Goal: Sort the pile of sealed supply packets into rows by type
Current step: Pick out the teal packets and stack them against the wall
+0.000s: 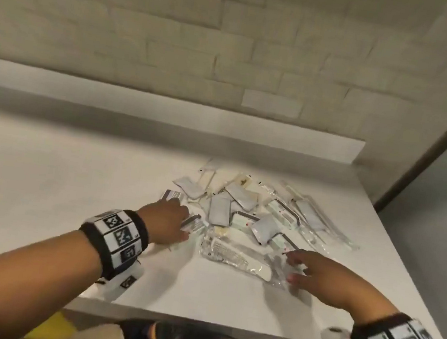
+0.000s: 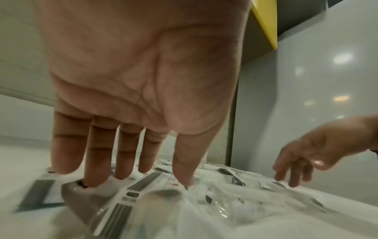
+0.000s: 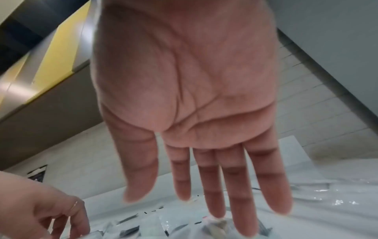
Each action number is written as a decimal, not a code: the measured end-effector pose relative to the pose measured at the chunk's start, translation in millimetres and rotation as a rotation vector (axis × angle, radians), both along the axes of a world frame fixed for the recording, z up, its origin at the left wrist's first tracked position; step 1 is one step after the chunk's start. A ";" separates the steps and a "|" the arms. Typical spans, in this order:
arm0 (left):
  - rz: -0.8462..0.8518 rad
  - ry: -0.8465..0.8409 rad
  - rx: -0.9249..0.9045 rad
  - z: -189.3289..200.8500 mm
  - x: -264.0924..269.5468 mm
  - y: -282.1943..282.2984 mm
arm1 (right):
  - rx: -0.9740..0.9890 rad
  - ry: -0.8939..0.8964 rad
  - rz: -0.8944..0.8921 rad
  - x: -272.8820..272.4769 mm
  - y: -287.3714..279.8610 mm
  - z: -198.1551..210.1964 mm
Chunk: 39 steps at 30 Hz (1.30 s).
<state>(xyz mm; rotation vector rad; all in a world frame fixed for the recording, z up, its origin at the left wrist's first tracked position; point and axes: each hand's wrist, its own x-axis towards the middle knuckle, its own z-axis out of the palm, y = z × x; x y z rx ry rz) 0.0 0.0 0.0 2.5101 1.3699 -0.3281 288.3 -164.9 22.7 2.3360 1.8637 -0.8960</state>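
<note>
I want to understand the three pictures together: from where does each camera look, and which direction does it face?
Head: above, facing forward and down at the white table and the pile of sealed clear and white packets; both forearms show.
Left wrist: under the left hand, along the straight fingers to the packets.
Right wrist: under the right hand, facing the pile.
Shared: each wrist view also shows the other hand.

Dim, soft indoor light; wrist views motion-blurred, wide-angle edges visibly warped.
</note>
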 end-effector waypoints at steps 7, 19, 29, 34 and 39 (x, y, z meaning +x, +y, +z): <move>-0.083 0.075 -0.002 -10.1 19.2 -6.2 | 0.020 -0.274 -0.101 -2.7 40.7 -24.5; 0.424 -0.227 -0.099 -4.5 -38.7 54.4 | 0.102 0.006 -0.288 -38.3 41.9 10.4; 0.387 -0.187 -0.082 -31.6 -2.0 55.8 | -0.001 -0.215 -0.212 -35.0 43.6 -22.4; 0.359 -0.204 -0.018 -29.7 26.7 49.4 | 0.157 -0.205 0.025 -54.4 48.4 -21.6; 0.449 -0.420 -0.100 -16.1 29.8 52.1 | 0.004 -0.263 0.052 -20.8 54.3 -33.8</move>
